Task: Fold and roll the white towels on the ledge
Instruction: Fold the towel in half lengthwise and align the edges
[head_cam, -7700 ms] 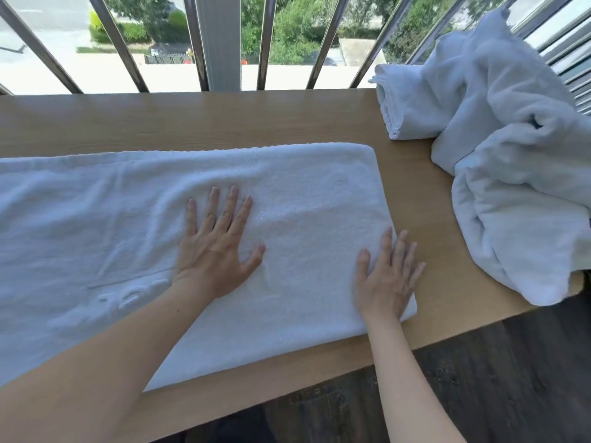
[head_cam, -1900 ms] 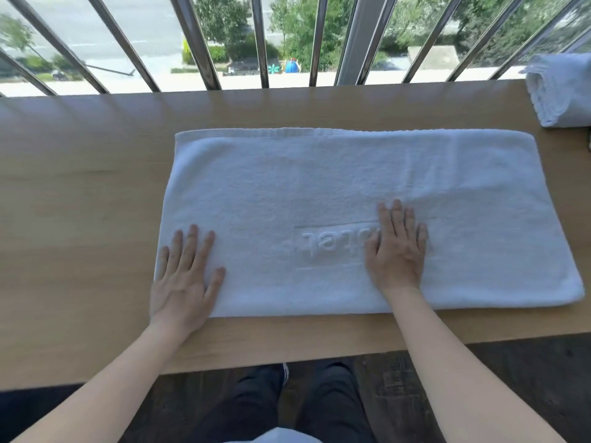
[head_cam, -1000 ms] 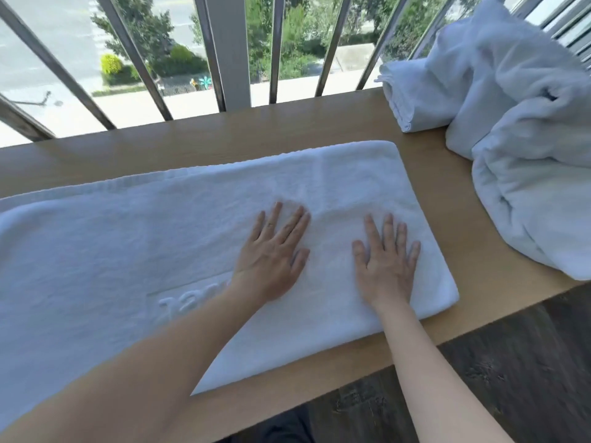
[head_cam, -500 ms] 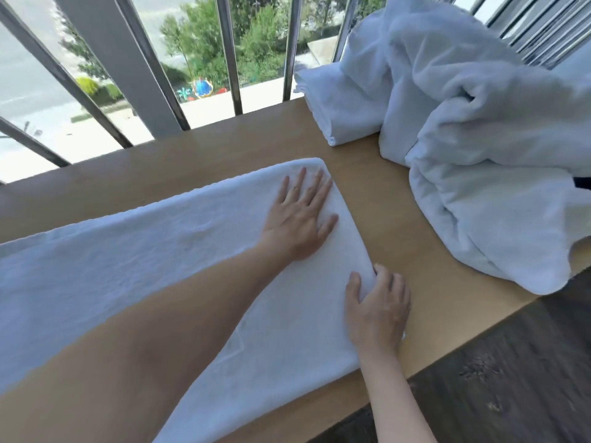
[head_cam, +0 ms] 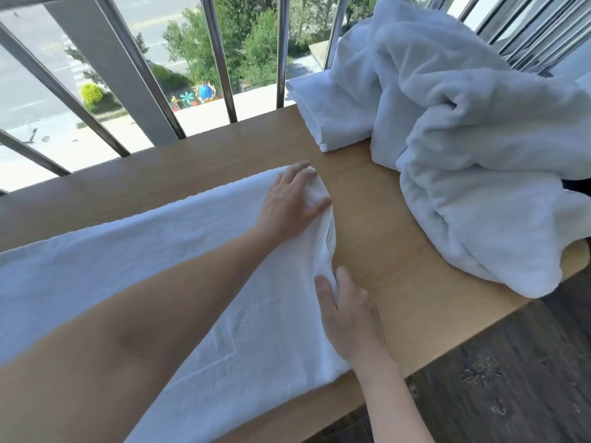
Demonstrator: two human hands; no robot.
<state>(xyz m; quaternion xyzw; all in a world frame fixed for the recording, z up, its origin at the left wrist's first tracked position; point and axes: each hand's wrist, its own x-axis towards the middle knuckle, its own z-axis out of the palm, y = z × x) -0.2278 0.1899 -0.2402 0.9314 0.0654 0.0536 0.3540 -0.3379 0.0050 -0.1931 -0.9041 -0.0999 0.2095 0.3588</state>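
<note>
A long folded white towel (head_cam: 179, 260) lies flat along the wooden ledge (head_cam: 393, 251), running off to the left. My left hand (head_cam: 291, 203) grips its far right corner, and the edge there is lifted into a small curl. My right hand (head_cam: 348, 318) pinches the near part of the same right edge between thumb and fingers. A rolled white towel (head_cam: 332, 116) rests by the railing at the back right.
A crumpled heap of white towels (head_cam: 479, 161) fills the right end of the ledge, close to my hands. Slanted metal railing bars (head_cam: 220, 55) run behind the ledge, with street and trees below. Dark wood floor (head_cam: 511, 385) lies beyond the near edge.
Both hands slid from the towel's flat surface to its right edge. They went from pressing flat to taking hold of that edge, which has started to lift and curl.
</note>
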